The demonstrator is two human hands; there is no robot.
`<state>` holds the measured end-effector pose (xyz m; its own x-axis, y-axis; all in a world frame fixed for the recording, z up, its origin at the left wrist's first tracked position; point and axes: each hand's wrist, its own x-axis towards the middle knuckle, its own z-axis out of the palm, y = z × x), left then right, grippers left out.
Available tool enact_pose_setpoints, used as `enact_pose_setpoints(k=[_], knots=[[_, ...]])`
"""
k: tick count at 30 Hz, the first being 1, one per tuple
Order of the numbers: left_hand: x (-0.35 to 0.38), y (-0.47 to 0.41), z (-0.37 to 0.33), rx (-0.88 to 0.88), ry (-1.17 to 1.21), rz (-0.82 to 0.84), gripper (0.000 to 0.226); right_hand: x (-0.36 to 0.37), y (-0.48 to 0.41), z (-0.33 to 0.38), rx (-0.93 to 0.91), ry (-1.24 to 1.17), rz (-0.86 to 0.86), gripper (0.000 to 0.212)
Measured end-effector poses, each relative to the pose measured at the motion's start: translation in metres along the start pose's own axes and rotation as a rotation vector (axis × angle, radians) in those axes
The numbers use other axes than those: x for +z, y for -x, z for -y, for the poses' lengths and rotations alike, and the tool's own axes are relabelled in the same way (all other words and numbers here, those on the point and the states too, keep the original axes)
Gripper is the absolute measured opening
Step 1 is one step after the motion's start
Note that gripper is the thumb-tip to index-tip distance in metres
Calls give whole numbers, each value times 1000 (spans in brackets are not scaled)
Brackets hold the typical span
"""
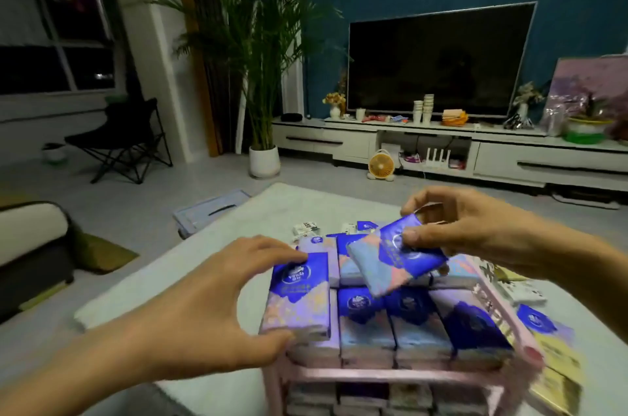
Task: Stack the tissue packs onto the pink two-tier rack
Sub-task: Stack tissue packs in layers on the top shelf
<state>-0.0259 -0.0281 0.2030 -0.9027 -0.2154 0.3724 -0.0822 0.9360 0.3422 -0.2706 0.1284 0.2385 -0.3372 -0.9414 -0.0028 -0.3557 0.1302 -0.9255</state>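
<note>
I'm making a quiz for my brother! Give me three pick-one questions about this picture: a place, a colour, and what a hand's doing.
1. Where is the right hand's tilted pack? A on the floor; B above the rack; C under the sofa.
2. The rack is: A pink; B green; C black.
3. The left hand is: A idle; B waving; C gripping the corner pack.
Answers: B, it is held tilted in the air above it; A, pink frame; C, fingers and thumb clamp its ends.

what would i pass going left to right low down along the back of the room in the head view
black folding chair → potted palm → small orange fan → white router
</note>
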Motion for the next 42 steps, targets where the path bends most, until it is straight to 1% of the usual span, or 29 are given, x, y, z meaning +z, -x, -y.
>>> enact_pose_setpoints(k=[2, 5, 8, 10, 12, 13, 15, 17, 19, 22, 26, 29, 31, 34, 37, 42], knots=[[15, 9, 1, -38, 38, 7, 65, 9, 3, -2, 1, 86, 7, 44], [34, 12, 3, -31, 66, 17, 65, 20, 3, -4, -17, 151, 50, 30], [44, 10, 6, -37, 58, 25, 71, 32, -2, -10, -71, 389, 36, 12], [47, 10, 8, -50, 49, 25, 74, 38, -3, -15, -166, 603, -53, 13], [49, 11, 10, -60, 23, 17, 74, 44, 2, -20, -278, 804, -148, 24], [50, 13, 10, -58, 16, 7, 73, 47, 6, -21, -324, 864, -176, 26], [53, 17, 11, -32, 21, -39, 73, 53, 19, -25, -364, 906, -166, 26], [58, 22, 14, 4, 2, -92, 69, 58, 31, -34, -383, 947, -114, 29], [63, 26, 14, -3, 5, -131, 65, 63, 39, -45, -418, 946, -75, 34], [68, 26, 13, -19, 30, -149, 66, 68, 41, -57, -470, 897, -72, 45], [72, 24, 13, -7, 19, -145, 66, 74, 40, -59, -512, 825, -86, 41], [74, 24, 13, 17, -23, -167, 54, 76, 39, -58, -550, 782, -83, 33], [76, 25, 13, 17, -33, -180, 51, 76, 38, -59, -563, 761, -79, 28], [78, 27, 13, 15, -44, -180, 48, 74, 37, -63, -587, 748, -80, 32], [77, 27, 14, 11, -45, -168, 49, 72, 34, -67, -569, 717, -89, 28], [73, 27, 14, -19, -12, -143, 57, 71, 33, -65, -565, 713, -84, 31]])
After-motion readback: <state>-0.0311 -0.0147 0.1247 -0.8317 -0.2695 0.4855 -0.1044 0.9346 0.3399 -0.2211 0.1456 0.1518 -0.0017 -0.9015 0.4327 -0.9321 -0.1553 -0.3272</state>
